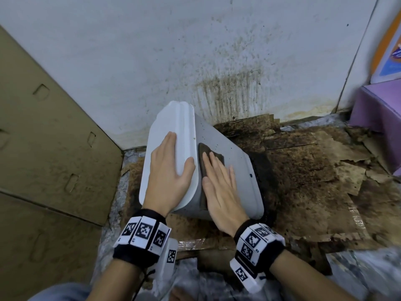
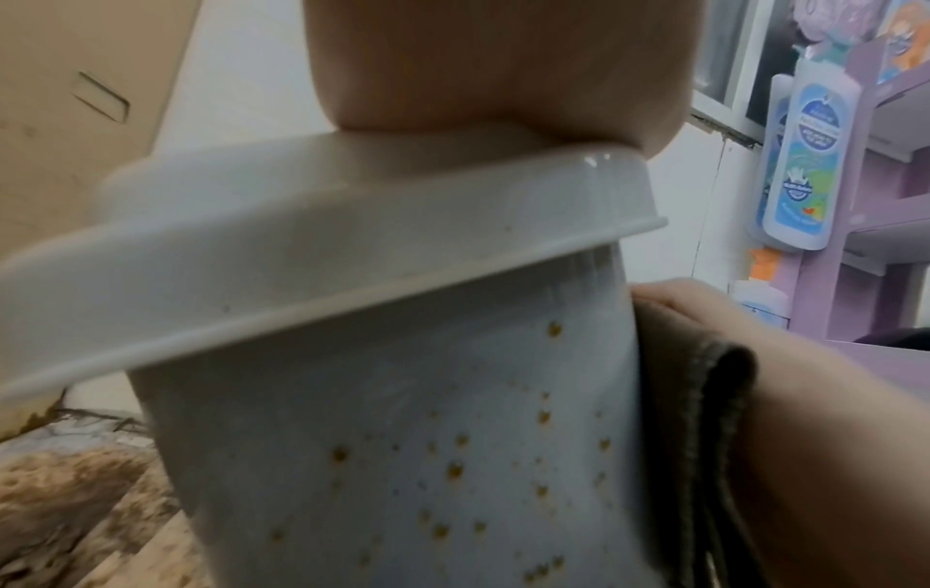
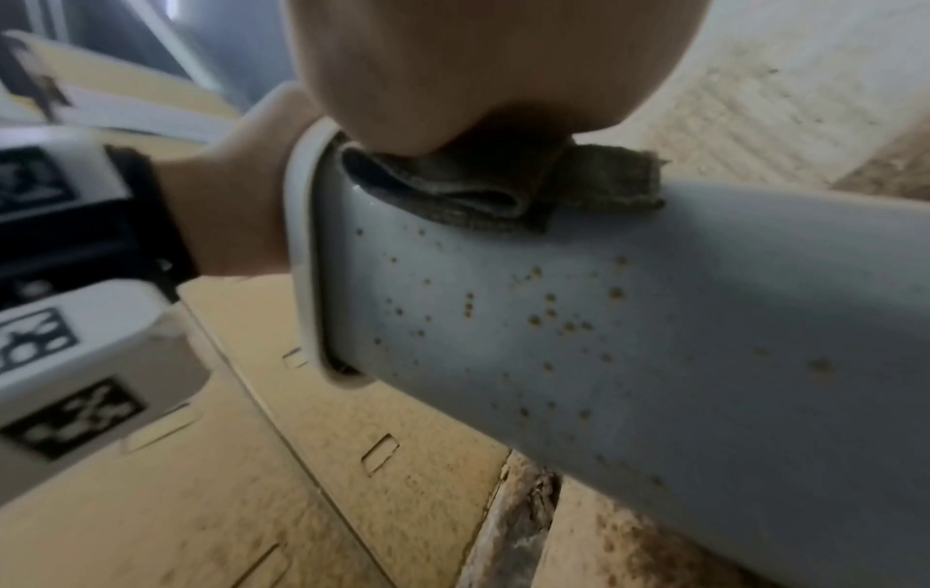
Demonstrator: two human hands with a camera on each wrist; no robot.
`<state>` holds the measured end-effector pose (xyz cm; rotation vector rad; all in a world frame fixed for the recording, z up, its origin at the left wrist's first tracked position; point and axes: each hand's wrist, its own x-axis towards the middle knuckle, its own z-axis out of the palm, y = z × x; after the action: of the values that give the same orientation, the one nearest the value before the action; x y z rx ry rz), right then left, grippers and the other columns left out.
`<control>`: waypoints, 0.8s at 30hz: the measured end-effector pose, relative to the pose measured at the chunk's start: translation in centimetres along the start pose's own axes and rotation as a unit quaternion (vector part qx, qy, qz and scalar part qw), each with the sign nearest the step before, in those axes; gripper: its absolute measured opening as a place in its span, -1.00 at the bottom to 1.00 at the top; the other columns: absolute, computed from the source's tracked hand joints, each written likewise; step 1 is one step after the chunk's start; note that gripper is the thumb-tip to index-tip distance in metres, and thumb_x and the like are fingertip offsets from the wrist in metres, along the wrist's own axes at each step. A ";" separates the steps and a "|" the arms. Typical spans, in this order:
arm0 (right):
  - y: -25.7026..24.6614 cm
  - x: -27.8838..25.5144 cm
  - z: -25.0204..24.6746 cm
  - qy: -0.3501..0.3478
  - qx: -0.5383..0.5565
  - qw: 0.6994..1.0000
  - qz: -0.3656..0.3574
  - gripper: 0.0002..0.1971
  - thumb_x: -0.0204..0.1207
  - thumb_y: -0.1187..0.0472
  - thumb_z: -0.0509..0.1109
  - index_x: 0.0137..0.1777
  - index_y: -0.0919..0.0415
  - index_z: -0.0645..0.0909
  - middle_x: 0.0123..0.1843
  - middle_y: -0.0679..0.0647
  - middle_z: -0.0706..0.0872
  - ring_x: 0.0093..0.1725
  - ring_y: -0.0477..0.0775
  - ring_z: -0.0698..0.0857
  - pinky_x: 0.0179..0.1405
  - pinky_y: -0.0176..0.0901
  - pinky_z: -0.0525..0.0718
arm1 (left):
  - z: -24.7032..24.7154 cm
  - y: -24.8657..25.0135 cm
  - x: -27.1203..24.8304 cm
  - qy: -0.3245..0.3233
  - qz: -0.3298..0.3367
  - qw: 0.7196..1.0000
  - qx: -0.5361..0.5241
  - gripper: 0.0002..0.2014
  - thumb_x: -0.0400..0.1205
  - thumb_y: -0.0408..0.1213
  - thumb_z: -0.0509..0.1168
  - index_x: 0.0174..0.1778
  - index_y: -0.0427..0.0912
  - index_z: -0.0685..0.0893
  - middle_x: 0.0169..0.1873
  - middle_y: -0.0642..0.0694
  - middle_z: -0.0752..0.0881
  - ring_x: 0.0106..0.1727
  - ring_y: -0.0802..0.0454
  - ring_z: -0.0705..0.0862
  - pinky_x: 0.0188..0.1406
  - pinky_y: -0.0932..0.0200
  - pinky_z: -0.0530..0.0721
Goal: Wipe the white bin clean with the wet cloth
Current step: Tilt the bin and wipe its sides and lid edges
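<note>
1. From overhead, the bin [image 1: 227,170] is tilting on dirty cardboard [image 1: 303,181] by the wall; the left hand [image 1: 169,170], fingers flat, is steadying its lid [image 1: 165,127], and the right hand [image 1: 221,187], fingers straight, is pressing the cloth [image 1: 202,153] onto its side.
2. At the left wrist, brown spots are showing below the rim; neither grip is clenching, so a hard push could be tipping the bin.
3. At the right wrist, the cloth is bunching and could be skipping spots.
</note>
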<state>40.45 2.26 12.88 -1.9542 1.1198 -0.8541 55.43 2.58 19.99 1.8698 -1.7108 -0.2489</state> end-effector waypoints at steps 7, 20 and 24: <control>1.4 3.2 -0.8 -0.079 0.072 0.994 -0.010 -0.46 0.86 0.02 -0.21 0.75 -0.14 -0.35 0.78 -0.19 -0.37 0.70 -0.33 -0.38 0.75 -0.08 -0.30 | -0.2 -0.3 -0.1 -0.020 0.020 1.000 0.007 -0.26 0.74 0.08 0.07 0.82 -0.10 0.02 0.81 -0.04 0.10 0.76 0.17 0.04 0.66 0.40 -0.13; 2.9 15.0 -2.1 -0.214 -0.031 0.976 0.011 -0.33 0.77 -0.14 -0.25 0.73 0.06 -0.46 0.77 0.02 -0.47 0.71 0.01 -0.50 0.76 0.16 -0.26 | -0.5 -1.0 0.1 -0.026 0.011 1.000 -0.007 -0.26 0.73 0.09 0.09 0.82 -0.01 0.01 0.81 0.09 0.08 0.65 0.44 -0.04 0.60 0.48 -0.11; 3.8 14.3 -2.4 -0.192 -0.009 0.981 0.000 -0.38 0.82 -0.05 -0.22 0.74 0.06 -0.43 0.77 -0.01 -0.45 0.72 -0.05 -0.47 0.75 0.02 -0.32 | -0.5 -0.8 0.0 -0.023 0.015 1.000 -0.010 -0.25 0.72 0.07 0.14 0.82 -0.02 0.05 0.80 0.12 0.10 0.67 0.42 -0.01 0.52 0.65 -0.13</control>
<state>42.66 -12.53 13.71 -2.0219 0.8997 -0.4388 56.33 2.73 19.96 1.8375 -1.7593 -0.2985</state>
